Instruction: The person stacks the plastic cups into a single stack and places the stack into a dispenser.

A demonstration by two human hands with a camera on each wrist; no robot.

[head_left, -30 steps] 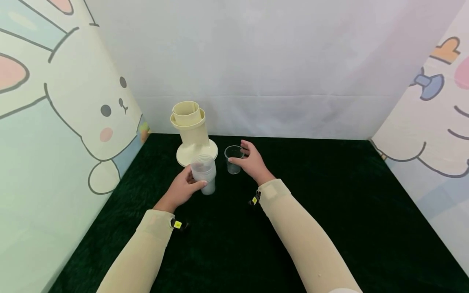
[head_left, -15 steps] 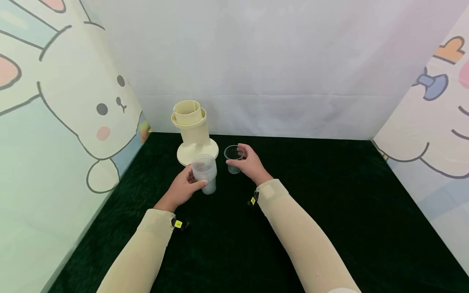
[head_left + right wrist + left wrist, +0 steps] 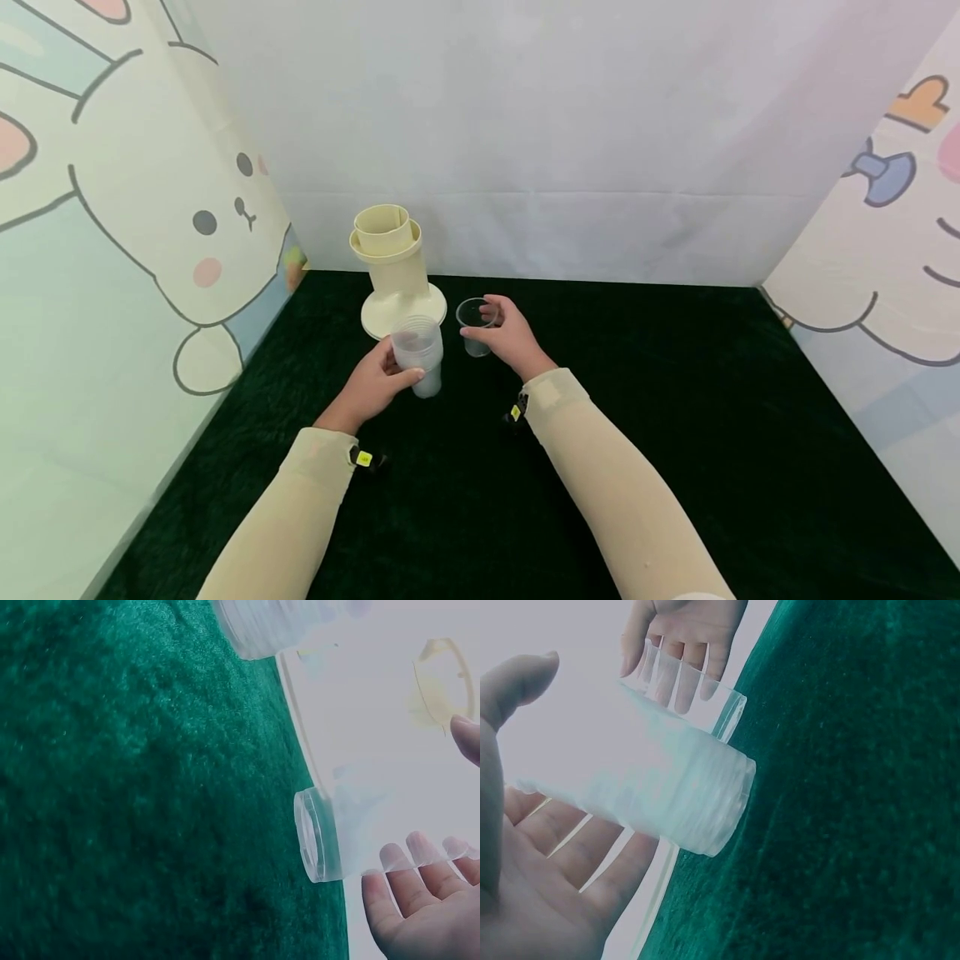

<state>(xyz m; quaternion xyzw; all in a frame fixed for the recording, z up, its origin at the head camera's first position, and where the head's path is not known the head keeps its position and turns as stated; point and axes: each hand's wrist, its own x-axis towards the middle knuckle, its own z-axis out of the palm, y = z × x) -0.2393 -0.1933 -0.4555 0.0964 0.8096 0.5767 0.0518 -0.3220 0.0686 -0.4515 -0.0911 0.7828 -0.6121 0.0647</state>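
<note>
In the head view, my left hand [image 3: 371, 385] holds a stack of nested clear plastic cups [image 3: 418, 354], thumb on the near side and fingers around the far side. To its right, my right hand [image 3: 513, 337] has its thumb and fingers around a single clear plastic cup [image 3: 476, 343] near the rim. Both the stack and the single cup are roughly upright and apart from each other. The left wrist view shows the ribbed end of the stack [image 3: 712, 799] in front of the single cup. Whether the single cup touches the cloth I cannot tell.
A cream cup holder [image 3: 397, 283], a tube on a round base, stands just behind the stack. Dark green cloth [image 3: 675, 417] covers the table. A white curtain [image 3: 525, 150] hangs behind, with cartoon-printed panels [image 3: 187, 267] at the sides.
My right hand has shifted slightly left and closed in on the single cup, which has moved slightly left too. The left hand and its stack stay almost still.
</note>
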